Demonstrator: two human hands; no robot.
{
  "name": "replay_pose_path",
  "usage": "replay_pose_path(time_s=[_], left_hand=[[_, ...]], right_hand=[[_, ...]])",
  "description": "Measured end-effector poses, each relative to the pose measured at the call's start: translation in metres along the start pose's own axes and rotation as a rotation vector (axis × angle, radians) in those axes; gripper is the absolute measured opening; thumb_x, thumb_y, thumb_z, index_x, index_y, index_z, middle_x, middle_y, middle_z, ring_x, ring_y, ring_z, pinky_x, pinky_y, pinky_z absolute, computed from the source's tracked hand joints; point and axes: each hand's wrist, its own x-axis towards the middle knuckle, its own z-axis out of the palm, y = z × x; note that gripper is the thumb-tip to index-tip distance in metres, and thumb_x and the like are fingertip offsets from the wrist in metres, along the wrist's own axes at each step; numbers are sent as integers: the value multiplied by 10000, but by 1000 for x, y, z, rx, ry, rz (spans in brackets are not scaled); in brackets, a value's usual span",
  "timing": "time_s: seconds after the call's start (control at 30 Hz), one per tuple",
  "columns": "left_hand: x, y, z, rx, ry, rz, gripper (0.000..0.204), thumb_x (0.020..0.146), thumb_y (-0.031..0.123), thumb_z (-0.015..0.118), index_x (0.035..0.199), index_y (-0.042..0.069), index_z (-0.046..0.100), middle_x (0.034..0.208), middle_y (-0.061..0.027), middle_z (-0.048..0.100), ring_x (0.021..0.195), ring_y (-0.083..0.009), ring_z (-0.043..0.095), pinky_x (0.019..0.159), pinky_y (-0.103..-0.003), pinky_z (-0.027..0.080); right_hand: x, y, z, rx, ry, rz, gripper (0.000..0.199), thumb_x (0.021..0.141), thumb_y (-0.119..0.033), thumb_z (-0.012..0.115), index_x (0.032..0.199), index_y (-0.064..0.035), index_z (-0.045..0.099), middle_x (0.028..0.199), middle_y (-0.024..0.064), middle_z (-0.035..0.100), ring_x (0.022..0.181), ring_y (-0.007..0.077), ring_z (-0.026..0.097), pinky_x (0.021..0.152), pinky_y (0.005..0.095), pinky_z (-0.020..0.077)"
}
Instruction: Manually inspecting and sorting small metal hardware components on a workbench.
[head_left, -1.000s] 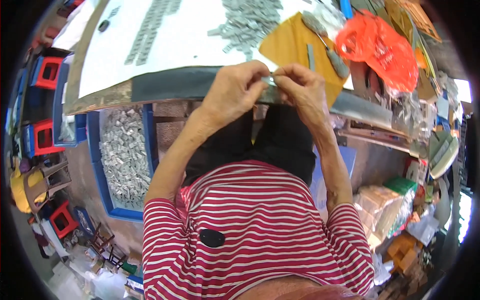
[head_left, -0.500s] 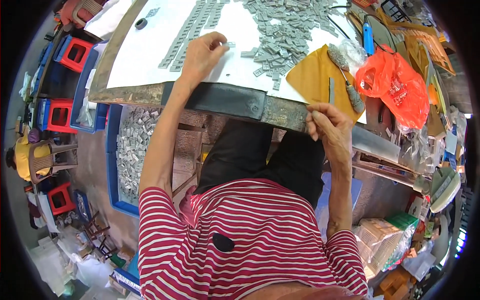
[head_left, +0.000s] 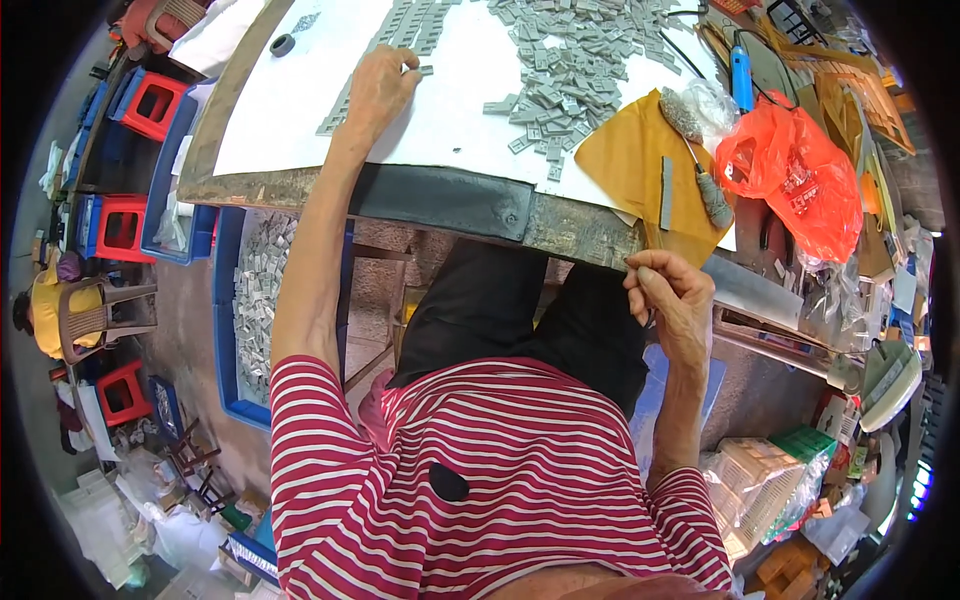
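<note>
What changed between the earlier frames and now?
A second ago both hands met at the table's near edge. The left hand has since reached out over the white sheet and sets a small grey flat piece by the row of grey pieces. The right hand dropped just below the table edge. The grey loose pile and orange plastic bag stayed.

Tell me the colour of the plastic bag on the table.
Orange-red bag, seen in the head view.

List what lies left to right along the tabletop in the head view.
Black ring → left hand → loose pile of grey pieces → yellow sheet → orange plastic bag.
</note>
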Motion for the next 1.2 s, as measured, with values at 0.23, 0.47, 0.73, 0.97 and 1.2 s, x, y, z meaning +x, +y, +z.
replay_pose_path(time_s=[0.23, 0.47, 0.73, 0.97, 1.2], left_hand=[[4, -1, 0, 101, 19, 7, 161, 706, 96, 628, 853, 31, 627, 778, -129, 560, 721, -243, 554, 659, -340, 452], [11, -2, 5, 142, 30, 7, 77, 697, 106, 634, 767, 84, 612, 804, -91, 585, 787, -287, 555, 646, -416, 437], [18, -11, 11, 187, 17, 18, 62, 722, 106, 640, 778, 105, 614, 802, -74, 590, 790, -257, 543, 650, -428, 405], [14, -18, 13, 187, 85, 60, 99, 715, 96, 643, 810, 110, 615, 804, -73, 588, 776, -257, 536, 647, -424, 394], [-2, 41, 5, -216, -6, 120, 129, 736, 65, 590, 856, 30, 620, 808, -92, 605, 758, -218, 566, 683, -304, 443]], right_hand=[[-6, 2, 1, -45, 6, 1, 151, 841, -10, 504, 958, 63, 564, 746, 79, 579, 552, 83, 527, 457, 170, 406], [-9, 5, -1, -34, 13, -1, 147, 837, -7, 508, 953, 62, 566, 742, 78, 578, 550, 80, 528, 453, 166, 406], [-10, 6, -4, -44, 27, 45, 150, 839, -9, 506, 956, 63, 565, 747, 74, 579, 552, 74, 527, 460, 161, 406], [-9, 7, -3, -30, 32, 63, 149, 840, -16, 508, 953, 61, 567, 748, 73, 579, 548, 72, 527, 455, 161, 406], [-10, 7, -3, -56, 30, 47, 155, 838, -37, 519, 951, 57, 568, 755, 87, 578, 548, 86, 526, 430, 164, 392]])
